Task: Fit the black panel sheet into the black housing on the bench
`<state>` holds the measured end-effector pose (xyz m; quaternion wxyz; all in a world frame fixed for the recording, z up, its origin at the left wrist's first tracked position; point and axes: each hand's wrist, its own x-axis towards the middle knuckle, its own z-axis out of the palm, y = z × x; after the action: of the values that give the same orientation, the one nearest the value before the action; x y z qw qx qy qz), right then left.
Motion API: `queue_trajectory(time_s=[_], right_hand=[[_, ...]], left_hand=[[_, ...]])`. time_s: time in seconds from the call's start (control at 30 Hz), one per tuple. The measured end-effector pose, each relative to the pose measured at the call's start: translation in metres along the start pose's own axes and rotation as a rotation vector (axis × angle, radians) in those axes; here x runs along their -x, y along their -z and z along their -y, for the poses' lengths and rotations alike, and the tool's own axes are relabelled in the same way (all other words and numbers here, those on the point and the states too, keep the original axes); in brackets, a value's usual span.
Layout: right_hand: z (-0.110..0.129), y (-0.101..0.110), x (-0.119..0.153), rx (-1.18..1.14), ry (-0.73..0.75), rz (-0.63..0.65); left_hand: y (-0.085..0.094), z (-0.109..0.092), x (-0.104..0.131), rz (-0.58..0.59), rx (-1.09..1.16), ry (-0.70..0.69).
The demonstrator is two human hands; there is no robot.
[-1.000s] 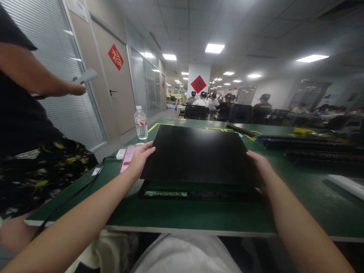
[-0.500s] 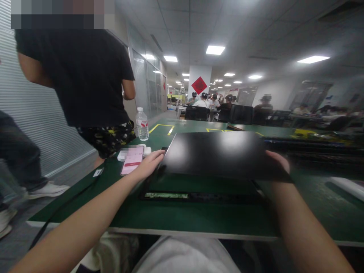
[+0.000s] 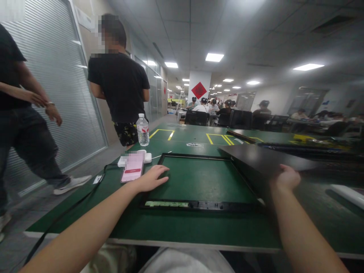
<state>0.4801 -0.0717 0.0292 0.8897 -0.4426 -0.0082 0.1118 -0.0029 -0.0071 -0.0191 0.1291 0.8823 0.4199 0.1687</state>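
A thin black rectangular panel (image 3: 256, 157), like a screen panel, tilts over the right side of the frame, blurred by motion. My right hand (image 3: 287, 177) grips its near right edge, fingers curled. On the green table (image 3: 136, 223) lies a black rectangular frame (image 3: 222, 206), with a pale green strip (image 3: 166, 204) along its near side. My left hand (image 3: 155, 177) is over the frame's left side, fingers stretched out and holding nothing. Whether it touches the frame I cannot tell.
Left of the frame are a phone (image 3: 132, 168) with a pink screen, a white charger (image 3: 147, 156) and a water bottle (image 3: 143, 131). A black cable (image 3: 74, 204) crosses the left corner. Dark panels lie at the right, near a white object (image 3: 348, 197). Two people stand at the left.
The panel has moved right, off the middle of the frame, with my right hand on it. My left hand has let go of it. The person in black shorts has moved farther off.
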Motion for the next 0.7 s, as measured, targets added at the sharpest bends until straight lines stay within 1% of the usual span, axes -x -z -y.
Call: queue_trajectory(time_s=[0.17,0.3,0.4,0.53,0.7], right_hand=[[0.0,0.003,-0.009,0.04,-0.016,-0.068],[-0.002,0.003,-0.016,0.047,-0.052,-0.072],[-0.009,0.002,-0.024,0.021,-0.102,-0.072],[-0.021,0.002,-0.033,0.059,-0.204,-0.104],[-0.033,0.002,-0.035,0.129,-0.208,-0.118]], left_hand=[[0.001,0.002,0.001,0.017,-0.005,-0.004],[0.0,0.002,0.0,0.019,-0.025,-0.008],[0.0,0.002,0.0,0.017,-0.027,-0.02],[0.0,0.001,0.001,0.003,-0.021,-0.029],[0.002,-0.004,0.001,0.025,-0.041,-0.029]])
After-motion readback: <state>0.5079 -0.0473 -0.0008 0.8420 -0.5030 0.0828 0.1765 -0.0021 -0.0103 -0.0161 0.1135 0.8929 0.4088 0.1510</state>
